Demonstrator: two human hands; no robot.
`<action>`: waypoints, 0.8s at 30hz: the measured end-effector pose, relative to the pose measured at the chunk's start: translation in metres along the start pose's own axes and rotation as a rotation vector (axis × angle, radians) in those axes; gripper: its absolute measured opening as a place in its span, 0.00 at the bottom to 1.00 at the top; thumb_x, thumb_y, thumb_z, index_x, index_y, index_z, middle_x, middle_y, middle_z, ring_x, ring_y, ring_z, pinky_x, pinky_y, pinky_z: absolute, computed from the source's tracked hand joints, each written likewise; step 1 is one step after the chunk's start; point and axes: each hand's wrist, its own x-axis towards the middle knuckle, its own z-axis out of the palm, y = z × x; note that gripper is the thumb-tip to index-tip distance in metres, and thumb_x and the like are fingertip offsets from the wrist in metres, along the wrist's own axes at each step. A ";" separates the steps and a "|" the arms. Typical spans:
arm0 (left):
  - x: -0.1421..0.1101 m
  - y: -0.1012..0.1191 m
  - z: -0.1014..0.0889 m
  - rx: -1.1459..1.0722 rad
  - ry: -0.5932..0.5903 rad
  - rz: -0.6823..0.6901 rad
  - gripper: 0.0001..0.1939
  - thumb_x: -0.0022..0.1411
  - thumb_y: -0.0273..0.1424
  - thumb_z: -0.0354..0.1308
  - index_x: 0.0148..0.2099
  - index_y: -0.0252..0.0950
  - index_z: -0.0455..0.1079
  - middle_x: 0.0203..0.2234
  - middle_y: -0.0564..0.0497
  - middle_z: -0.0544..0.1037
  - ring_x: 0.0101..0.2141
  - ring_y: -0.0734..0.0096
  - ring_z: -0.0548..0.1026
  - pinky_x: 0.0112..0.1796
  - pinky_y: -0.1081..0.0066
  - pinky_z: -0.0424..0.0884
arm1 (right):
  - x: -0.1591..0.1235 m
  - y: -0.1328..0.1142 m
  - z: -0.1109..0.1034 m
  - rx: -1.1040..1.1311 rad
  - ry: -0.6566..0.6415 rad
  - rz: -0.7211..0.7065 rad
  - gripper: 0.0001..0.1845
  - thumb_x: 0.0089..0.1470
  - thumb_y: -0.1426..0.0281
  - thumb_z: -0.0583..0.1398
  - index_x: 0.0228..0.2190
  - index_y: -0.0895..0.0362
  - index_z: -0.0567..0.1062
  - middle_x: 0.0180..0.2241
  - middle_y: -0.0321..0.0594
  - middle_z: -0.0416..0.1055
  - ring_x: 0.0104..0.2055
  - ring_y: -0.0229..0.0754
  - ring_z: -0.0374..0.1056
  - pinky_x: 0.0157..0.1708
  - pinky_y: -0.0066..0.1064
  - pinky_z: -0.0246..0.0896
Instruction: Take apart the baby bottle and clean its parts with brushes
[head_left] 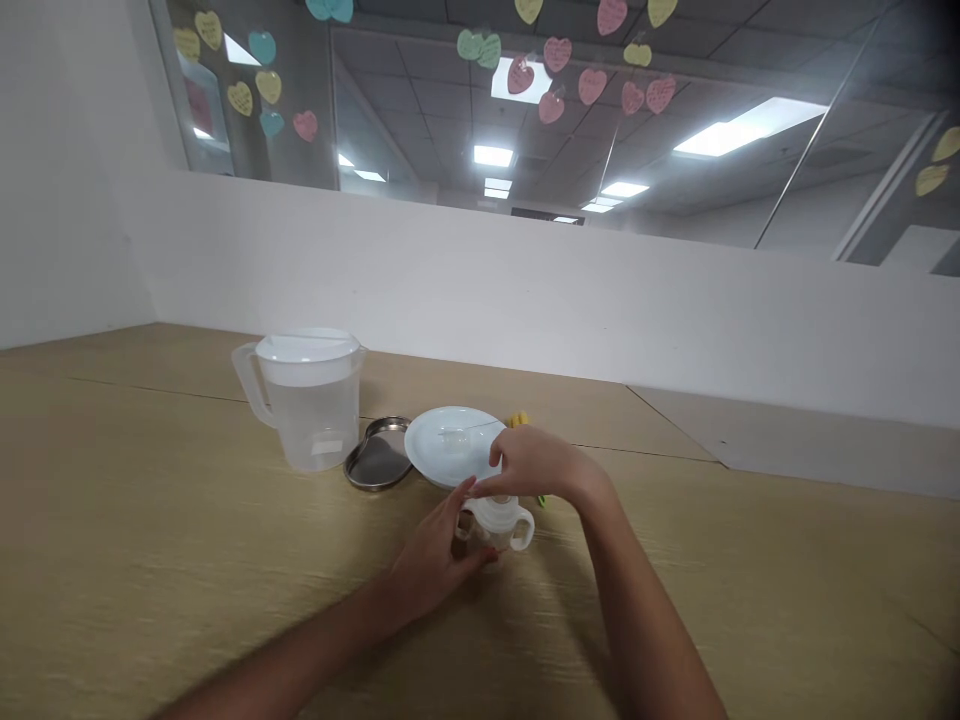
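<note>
A small clear two-handled cup [501, 525] stands on the wooden table [150, 520]. My left hand [435, 555] wraps around its left side, fingers closed on it. My right hand [536, 465] comes down over the cup's top, fingertips pinched on its lid. Just behind the hands lies a white plate [450, 445] with something small and clear on it. A clear plastic pitcher [307, 400] with a white lid and some water stands to the left.
A kidney-shaped metal dish [375, 462] lies between the pitcher and the plate. Something yellow [519, 419] peeks out behind my right hand. A white partition wall [525, 290] runs along the table's back edge.
</note>
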 end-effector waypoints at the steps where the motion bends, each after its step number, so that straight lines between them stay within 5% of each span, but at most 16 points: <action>1: 0.000 0.000 0.000 0.004 0.000 -0.005 0.39 0.55 0.44 0.56 0.63 0.37 0.46 0.54 0.42 0.64 0.52 0.57 0.63 0.50 0.57 0.60 | -0.001 -0.006 0.002 -0.051 0.029 0.021 0.24 0.39 0.51 0.61 0.28 0.59 0.74 0.29 0.43 0.72 0.28 0.41 0.64 0.21 0.28 0.49; 6: 0.002 0.000 -0.001 0.015 0.000 -0.025 0.40 0.52 0.44 0.58 0.62 0.36 0.48 0.48 0.42 0.69 0.45 0.58 0.69 0.45 0.58 0.64 | -0.001 -0.021 0.008 -0.161 0.010 0.022 0.21 0.37 0.59 0.64 0.33 0.61 0.74 0.31 0.47 0.72 0.31 0.45 0.67 0.22 0.28 0.52; 14: 0.006 0.012 -0.009 -0.043 -0.027 -0.032 0.40 0.51 0.42 0.60 0.61 0.35 0.48 0.42 0.45 0.74 0.39 0.60 0.72 0.40 0.61 0.67 | 0.000 -0.011 0.006 -0.122 -0.100 -0.177 0.22 0.34 0.73 0.65 0.38 0.57 0.74 0.39 0.43 0.71 0.41 0.46 0.65 0.30 0.28 0.56; 21: 0.005 0.013 -0.009 -0.069 0.005 -0.017 0.41 0.50 0.42 0.60 0.62 0.39 0.47 0.46 0.45 0.71 0.41 0.59 0.72 0.43 0.59 0.67 | -0.004 -0.002 0.000 0.012 -0.002 -0.021 0.19 0.39 0.57 0.63 0.32 0.57 0.73 0.33 0.41 0.71 0.31 0.41 0.65 0.22 0.27 0.51; 24: 0.005 0.013 -0.008 -0.069 0.000 -0.012 0.41 0.50 0.43 0.60 0.62 0.38 0.47 0.47 0.45 0.71 0.43 0.58 0.70 0.44 0.58 0.66 | -0.006 -0.002 -0.002 -0.053 0.047 0.001 0.12 0.45 0.62 0.59 0.25 0.59 0.73 0.27 0.42 0.71 0.27 0.39 0.63 0.21 0.28 0.47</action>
